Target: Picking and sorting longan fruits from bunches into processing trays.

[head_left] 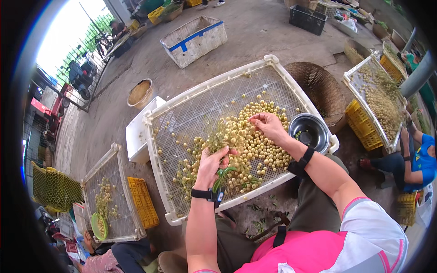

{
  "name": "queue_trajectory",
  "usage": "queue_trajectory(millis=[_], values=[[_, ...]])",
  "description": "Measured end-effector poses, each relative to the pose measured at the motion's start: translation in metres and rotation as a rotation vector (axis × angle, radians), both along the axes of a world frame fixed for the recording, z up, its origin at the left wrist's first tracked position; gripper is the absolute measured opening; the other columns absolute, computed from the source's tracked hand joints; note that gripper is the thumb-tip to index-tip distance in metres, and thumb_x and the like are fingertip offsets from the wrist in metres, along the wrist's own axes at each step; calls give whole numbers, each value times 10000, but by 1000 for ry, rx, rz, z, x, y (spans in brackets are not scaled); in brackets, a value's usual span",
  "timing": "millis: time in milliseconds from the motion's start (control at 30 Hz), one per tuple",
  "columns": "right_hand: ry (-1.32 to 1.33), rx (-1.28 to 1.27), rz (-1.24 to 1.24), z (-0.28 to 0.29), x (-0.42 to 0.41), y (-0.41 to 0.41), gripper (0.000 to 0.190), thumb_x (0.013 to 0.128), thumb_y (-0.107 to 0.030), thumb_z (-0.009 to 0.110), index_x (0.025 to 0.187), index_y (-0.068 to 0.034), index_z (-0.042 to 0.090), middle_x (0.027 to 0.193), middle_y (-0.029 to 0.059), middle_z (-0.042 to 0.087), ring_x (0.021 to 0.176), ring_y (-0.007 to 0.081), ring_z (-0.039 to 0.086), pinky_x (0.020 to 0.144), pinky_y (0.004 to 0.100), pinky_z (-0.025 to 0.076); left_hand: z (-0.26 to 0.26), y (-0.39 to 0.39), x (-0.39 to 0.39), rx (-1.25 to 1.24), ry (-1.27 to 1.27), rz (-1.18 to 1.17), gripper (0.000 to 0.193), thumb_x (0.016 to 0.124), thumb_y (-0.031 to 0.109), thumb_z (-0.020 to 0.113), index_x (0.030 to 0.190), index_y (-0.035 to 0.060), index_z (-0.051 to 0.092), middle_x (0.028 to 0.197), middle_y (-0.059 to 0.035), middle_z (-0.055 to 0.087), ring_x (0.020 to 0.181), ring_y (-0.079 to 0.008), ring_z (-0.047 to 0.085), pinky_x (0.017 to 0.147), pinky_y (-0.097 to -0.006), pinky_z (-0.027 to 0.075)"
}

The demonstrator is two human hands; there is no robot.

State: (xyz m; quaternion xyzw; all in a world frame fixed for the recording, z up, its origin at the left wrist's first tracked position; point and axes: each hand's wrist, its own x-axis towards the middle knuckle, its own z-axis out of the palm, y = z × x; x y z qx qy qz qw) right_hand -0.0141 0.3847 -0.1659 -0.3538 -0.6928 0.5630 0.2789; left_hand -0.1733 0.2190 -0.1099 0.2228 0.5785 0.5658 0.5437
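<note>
A white plastic mesh tray point(201, 91) lies before me with a heap of small round yellowish fruits point(269, 150) on it. My left hand point(212, 165), low over the tray's middle, is closed around a bunch of thin green stems point(215, 136); a few green leaves point(223, 174) hang by the wrist. Over the heap, my right hand point(268, 125) has its thumb and fingertips close together, and I cannot tell whether a fruit is between them. A steel bowl point(309, 132) with some small green fruits stands at the tray's right corner, nearest my right forearm.
Beyond the tray's right end stands a wicker basket point(317, 88). A worn white foam box point(196, 44) and a small basket point(140, 93) sit on the concrete floor. Fruit trays point(109, 204) flank me, with people seated beside them. A yellow crate point(142, 201) stands at the left.
</note>
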Motion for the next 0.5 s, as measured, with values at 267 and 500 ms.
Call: queue_trajectory(millis=[267, 500], values=[[27, -668, 141, 17, 6, -2, 384, 909, -437, 445, 1026, -110, 607, 891, -4, 559, 659, 107, 518, 533, 223, 361, 8, -2, 1, -50, -134, -141, 208, 866, 182, 565, 796, -13, 580, 608, -14, 519, 456, -40, 395, 417, -187, 280], [35, -622, 365, 24, 3, -21, 290, 872, -287, 506, 1078, -85, 533, 964, 10, 567, 668, 73, 543, 498, 194, 373, -11, 7, 11, -87, 108, -116, 126, 819, 92, 621, 886, 0, 566, 654, -45, 585, 462, -63, 462, 398, -204, 337]])
